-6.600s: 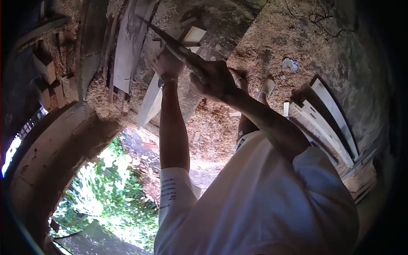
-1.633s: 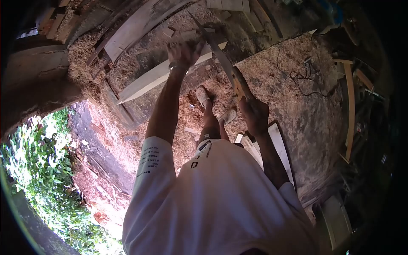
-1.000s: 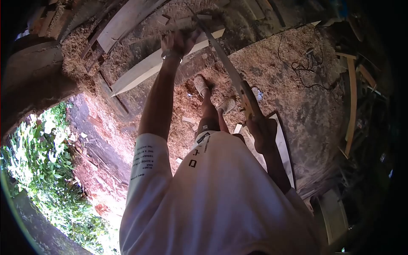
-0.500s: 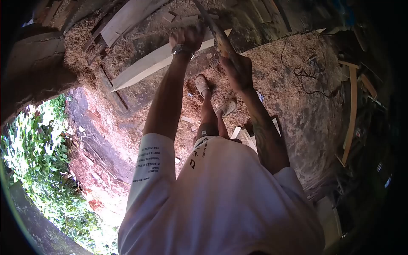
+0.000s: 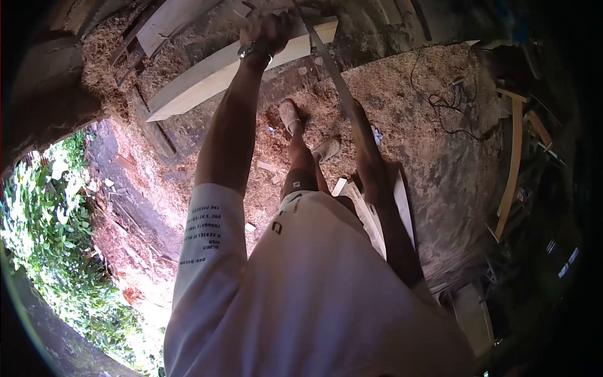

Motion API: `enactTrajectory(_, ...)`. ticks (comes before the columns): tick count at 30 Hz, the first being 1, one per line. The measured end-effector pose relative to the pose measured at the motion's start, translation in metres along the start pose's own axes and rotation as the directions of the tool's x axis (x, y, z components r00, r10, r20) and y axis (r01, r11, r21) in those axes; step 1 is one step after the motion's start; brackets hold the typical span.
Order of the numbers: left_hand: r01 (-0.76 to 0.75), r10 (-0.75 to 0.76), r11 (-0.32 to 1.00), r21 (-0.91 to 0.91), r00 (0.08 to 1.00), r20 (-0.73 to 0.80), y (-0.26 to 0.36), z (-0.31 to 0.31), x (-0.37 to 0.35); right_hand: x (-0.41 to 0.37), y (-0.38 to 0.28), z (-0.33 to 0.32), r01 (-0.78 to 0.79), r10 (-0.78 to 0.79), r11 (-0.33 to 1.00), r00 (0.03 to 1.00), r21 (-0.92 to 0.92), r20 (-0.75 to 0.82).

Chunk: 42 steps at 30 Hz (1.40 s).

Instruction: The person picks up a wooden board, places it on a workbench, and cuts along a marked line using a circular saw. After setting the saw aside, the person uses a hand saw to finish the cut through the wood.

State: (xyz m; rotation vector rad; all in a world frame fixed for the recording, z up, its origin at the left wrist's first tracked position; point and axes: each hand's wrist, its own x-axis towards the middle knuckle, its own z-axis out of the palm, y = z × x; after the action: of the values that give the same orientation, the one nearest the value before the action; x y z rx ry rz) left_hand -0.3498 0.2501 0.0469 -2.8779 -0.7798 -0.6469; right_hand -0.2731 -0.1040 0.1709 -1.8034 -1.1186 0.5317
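A pale wooden board (image 5: 207,78) lies across the top of the head view, its cut face toward me. My left hand (image 5: 267,32), with a watch at the wrist, presses on the board near its right end, fingers bent over it. My right hand (image 5: 372,168) is closed around the handle end of a handsaw, drawn back close to my body. The handsaw (image 5: 330,66) has a long narrow blade that crosses the board just right of my left hand. Shadow partly hides the fingers of my right hand.
Sawdust (image 5: 402,88) covers the ground around my feet. A cable (image 5: 449,103) lies on the right, near a long wooden strip (image 5: 512,169). Wood offcuts (image 5: 370,213) are beside my legs. Another plank (image 5: 169,25) is at upper left; green plants (image 5: 47,220) are lower left.
My right hand has pulled back toward my body with the handsaw, so more blade shows. My left hand stays on the board. The whole view has shifted slightly.
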Motion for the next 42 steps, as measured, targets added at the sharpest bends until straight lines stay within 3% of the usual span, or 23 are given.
enactTrajectory(3, 0.272, -0.264, 0.962, -0.04, 0.954, 0.141, 0.035, -0.054, -0.01, 0.09, 0.01, 0.058, -0.047, 0.056, 0.968, 0.998, 0.246, -0.028)
enactTrajectory(4, 0.244, -0.216, 0.966, -0.087, 0.944, 0.252, 0.027, -0.045, -0.013, 0.12, 0.002, 0.067, -0.067, 0.079, 0.936, 0.997, 0.344, -0.021)
enactTrajectory(7, 0.416, -0.27, 0.904, -0.1, 0.736, 0.62, 0.03, -0.085, 0.013, 0.13, -0.011, 0.059, -0.019, 0.011, 0.975, 0.999, 0.223, 0.034)
enactTrajectory(10, 0.295, -0.13, 0.914, -0.277, 0.863, 0.488, 0.029, -0.096, 0.001, 0.131, -0.022, 0.06, 0.079, -0.076, 0.985, 0.997, 0.151, -0.028)
enactTrajectory(11, 0.09, -0.032, 0.97, -0.228, 0.969, 0.246, 0.024, -0.071, -0.012, 0.138, -0.022, 0.063, 0.133, -0.13, 0.987, 0.991, 0.091, -0.042)
enactTrajectory(13, 0.193, -0.102, 0.97, -0.15, 0.875, 0.473, 0.026, -0.08, 0.002, 0.148, -0.014, 0.066, 0.217, -0.219, 0.976, 0.974, -0.032, -0.061)
enactTrajectory(14, 0.236, -0.13, 0.965, -0.111, 0.803, 0.581, 0.033, -0.088, 0.009, 0.138, -0.011, 0.064, 0.155, -0.155, 0.988, 0.987, -0.002, -0.054)
enactTrajectory(15, 0.314, -0.179, 0.949, -0.038, 0.63, 0.756, 0.036, -0.093, 0.018, 0.13, -0.009, 0.062, 0.1, -0.099, 0.995, 0.994, 0.029, -0.043)
enactTrajectory(18, 0.14, -0.132, 0.99, 0.029, 0.815, 0.564, 0.03, -0.08, 0.009, 0.07, -0.023, 0.04, -0.072, 0.072, 0.997, 0.997, 0.02, 0.033)
enactTrajectory(19, 0.135, -0.12, 0.991, 0.015, 0.822, 0.557, 0.026, -0.082, 0.016, 0.021, -0.019, 0.027, 0.231, -0.216, 0.91, 0.973, -0.345, 0.08)
enactTrajectory(20, 0.133, -0.086, 0.991, -0.034, 0.792, 0.605, 0.023, -0.084, 0.021, -0.028, -0.014, 0.014, 0.434, -0.486, 0.61, 0.866, -0.663, 0.119)
enactTrajectory(21, 0.135, -0.052, 0.988, -0.08, 0.765, 0.642, 0.016, -0.085, 0.033, -0.051, -0.018, -0.006, 0.422, -0.401, 0.743, 0.902, -0.52, 0.159)
enactTrajectory(22, 0.141, -0.023, 0.983, -0.12, 0.736, 0.676, 0.008, -0.087, 0.044, -0.049, -0.026, -0.018, 0.276, -0.234, 0.912, 0.958, -0.305, 0.167)
enactTrajectory(23, 0.139, -0.008, 0.98, -0.145, 0.746, 0.666, 0.005, -0.089, 0.048, -0.049, -0.028, -0.022, 0.166, -0.13, 0.96, 0.978, -0.227, 0.163)
enactTrajectory(27, 0.171, -0.042, 0.976, -0.134, 0.756, 0.653, 0.01, -0.085, 0.049, 0.024, -0.004, 0.02, 0.119, -0.118, 0.987, 0.993, -0.105, 0.018)
enactTrajectory(29, 0.131, -0.059, 0.988, -0.082, 0.809, 0.585, 0.016, -0.083, 0.033, 0.092, 0.002, 0.053, 0.108, -0.107, 0.993, 0.994, 0.041, -0.033)
enactTrajectory(31, 0.171, -0.068, 0.98, -0.103, 0.77, 0.635, 0.01, -0.076, 0.041, 0.132, -0.004, 0.06, -0.015, 0.025, 0.968, 0.999, 0.249, -0.035)
enactTrajectory(32, 0.192, -0.067, 0.975, -0.116, 0.743, 0.666, 0.007, -0.073, 0.043, 0.119, -0.011, 0.059, -0.045, 0.062, 0.967, 0.996, 0.249, -0.062)
enactTrajectory(33, 0.19, -0.033, 0.963, -0.19, 0.787, 0.616, 0.001, -0.062, 0.04, 0.037, -0.022, 0.061, -0.065, 0.0, 0.935, 0.983, -0.348, -0.184)
enactTrajectory(34, 0.217, -0.026, 0.952, -0.215, 0.759, 0.651, -0.004, -0.064, 0.042, -0.046, -0.033, 0.064, -0.215, -0.063, 0.568, 0.951, -0.795, -0.302)
enactTrajectory(36, 0.282, -0.023, 0.924, -0.26, 0.717, 0.696, -0.016, -0.061, 0.058, -0.043, -0.025, -0.001, 0.138, -0.051, 0.923, 0.969, -0.359, 0.243)
enactTrajectory(40, 0.314, -0.022, 0.906, -0.284, 0.704, 0.709, -0.017, -0.063, 0.059, -0.079, -0.027, -0.022, 0.047, 0.012, 0.948, 0.983, -0.316, 0.184)
enactTrajectory(42, 0.257, -0.078, 0.953, -0.159, 0.719, 0.69, 0.001, -0.074, 0.05, -0.048, -0.019, -0.006, 0.034, -0.006, 0.972, 0.993, -0.232, 0.118)
